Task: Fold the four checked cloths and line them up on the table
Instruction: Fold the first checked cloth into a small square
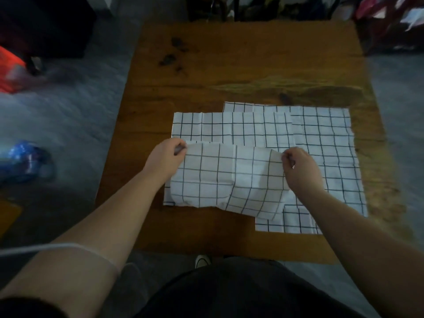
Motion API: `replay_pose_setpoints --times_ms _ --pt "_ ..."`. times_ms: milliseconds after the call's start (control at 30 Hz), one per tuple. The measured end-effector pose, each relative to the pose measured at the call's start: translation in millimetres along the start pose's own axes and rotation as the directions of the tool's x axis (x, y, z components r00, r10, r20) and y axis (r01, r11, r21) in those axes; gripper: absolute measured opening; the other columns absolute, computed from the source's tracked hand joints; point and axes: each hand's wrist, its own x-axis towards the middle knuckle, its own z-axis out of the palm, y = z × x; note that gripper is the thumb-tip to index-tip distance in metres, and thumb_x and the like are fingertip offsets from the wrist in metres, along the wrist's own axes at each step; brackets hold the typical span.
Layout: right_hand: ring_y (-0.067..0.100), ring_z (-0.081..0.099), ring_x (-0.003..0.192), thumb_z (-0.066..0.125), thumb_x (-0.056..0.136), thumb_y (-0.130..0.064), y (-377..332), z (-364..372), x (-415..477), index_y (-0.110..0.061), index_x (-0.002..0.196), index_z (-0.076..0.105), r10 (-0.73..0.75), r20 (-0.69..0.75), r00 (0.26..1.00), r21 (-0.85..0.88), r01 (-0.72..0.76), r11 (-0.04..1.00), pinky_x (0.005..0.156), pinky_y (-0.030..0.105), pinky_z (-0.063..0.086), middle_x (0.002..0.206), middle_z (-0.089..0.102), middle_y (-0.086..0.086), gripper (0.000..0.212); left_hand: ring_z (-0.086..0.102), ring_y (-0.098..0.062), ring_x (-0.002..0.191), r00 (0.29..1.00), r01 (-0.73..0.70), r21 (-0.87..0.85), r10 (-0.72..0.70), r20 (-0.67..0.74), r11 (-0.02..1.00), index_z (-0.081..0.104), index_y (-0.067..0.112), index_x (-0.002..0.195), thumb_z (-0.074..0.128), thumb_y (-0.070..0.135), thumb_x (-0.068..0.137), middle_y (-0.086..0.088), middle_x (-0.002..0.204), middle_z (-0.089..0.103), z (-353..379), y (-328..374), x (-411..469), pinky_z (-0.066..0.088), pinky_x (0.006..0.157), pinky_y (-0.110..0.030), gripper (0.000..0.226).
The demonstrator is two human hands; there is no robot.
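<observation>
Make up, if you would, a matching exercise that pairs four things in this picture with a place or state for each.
Things:
1. left hand
2. right hand
3. blue object
4. wooden table

Places or states:
A. on the floor, left of the table
B. pinches the lifted cloth's right corner
C. bears the flat cloths
D. pinches the lifted cloth's left corner

Pairs: 1-D, 2-B, 3-A, 4-C

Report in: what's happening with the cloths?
Left hand, right hand pinch top cloth by far corners, mid-fold. Other cloths flat underneath. Dark bits far up table, out of the way.
</observation>
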Motion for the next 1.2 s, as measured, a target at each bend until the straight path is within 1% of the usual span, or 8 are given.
replay_pose_setpoints --times_ms 133,200,367,500,733,867,1000,1200 --pt "0.013 0.057 0.076 0.051 0.103 -0.026 3 15 44 -0.028 0.102 0.057 0.116 0.067 0.991 0.027 -0.118 0.993 0.059 0.027 0.041 0.095 0.061 -0.003 0.007 0.057 -0.010 0.097 0.996 0.083 -0.030 -0.084 -0.014 0.996 0.058 0.022 0.127 0.056 0.023 0.103 0.006 0.115 0.059 14 2 38 0.041 0.070 -0.020 0.024" --pt "0.010 0.058 0.072 0.051 0.103 -0.025 7 22 55 -0.026 0.105 0.059 0.169 0.097 0.981 0.078 -0.177 0.981 0.055 0.026 0.044 0.094 0.063 -0.003 0.008 0.056 -0.012 0.110 0.990 0.138 -0.082 -0.140 -0.016 0.987 0.051 0.025 0.139 0.059 0.022 0.101 0.004 0.132 0.054 24 -2 44 0.048 0.083 -0.024 0.039" --pt "0.020 0.063 0.090 0.060 0.099 -0.024 27 31 53 -0.021 0.134 0.052 0.298 0.115 0.948 0.215 -0.317 0.924 0.063 0.030 0.051 0.115 0.057 -0.004 0.035 0.046 -0.014 0.129 0.967 0.251 -0.163 -0.255 -0.002 0.954 0.033 0.030 0.154 0.061 0.023 0.101 -0.003 0.153 0.041 34 -14 30 0.047 0.102 -0.038 0.060" --pt "0.016 0.057 0.103 0.061 0.098 -0.025 33 27 12 -0.019 0.140 0.047 0.339 0.085 0.937 0.184 -0.349 0.919 0.072 0.031 0.049 0.132 0.051 -0.002 0.045 0.051 -0.011 0.116 0.932 0.325 -0.289 -0.356 -0.061 0.900 0.042 0.024 0.147 0.059 0.021 0.101 0.001 0.139 0.051 34 -30 -4 0.045 0.086 -0.027 0.049" --pt "0.010 0.053 0.110 0.055 0.101 -0.017 30 34 -95 -0.022 0.125 0.060 0.165 0.185 0.969 0.028 -0.173 0.985 0.098 0.040 0.053 0.118 0.054 -0.009 0.025 0.065 -0.023 0.099 0.813 0.529 -0.531 -0.575 0.092 0.662 0.056 0.023 0.120 0.044 0.030 0.107 -0.007 0.116 0.065 48 -68 -69 0.056 0.090 -0.043 0.019" --pt "0.013 0.042 0.133 0.050 0.102 -0.016 22 53 -128 -0.022 0.141 0.054 0.085 0.319 0.944 -0.089 -0.059 0.994 0.112 0.034 0.037 0.142 0.052 -0.004 0.040 0.058 -0.015 0.110 0.903 0.418 -0.277 -0.364 0.226 0.865 0.051 0.024 0.141 0.055 0.013 0.102 0.002 0.131 0.056 63 -74 -97 0.050 0.091 -0.031 0.041" --pt "0.016 0.032 0.144 0.051 0.100 -0.017 11 64 -134 -0.021 0.149 0.047 0.036 0.356 0.934 -0.180 0.030 0.983 0.122 0.035 0.024 0.153 0.045 -0.003 0.050 0.034 -0.028 0.143 0.967 0.203 -0.089 -0.185 0.178 0.975 0.050 0.025 0.146 0.068 0.029 0.095 -0.001 0.150 0.045 79 -71 -98 0.030 0.119 -0.048 0.054" --pt "0.016 0.028 0.148 0.048 0.099 -0.027 4 64 -139 -0.023 0.153 0.039 0.029 0.353 0.935 -0.307 0.086 0.948 0.125 0.039 0.015 0.158 0.038 -0.004 0.054 0.044 -0.023 0.126 0.995 0.067 -0.097 -0.073 -0.069 0.993 0.066 0.023 0.127 0.058 0.035 0.100 0.002 0.132 0.056 80 -51 -85 0.032 0.101 -0.031 0.031"
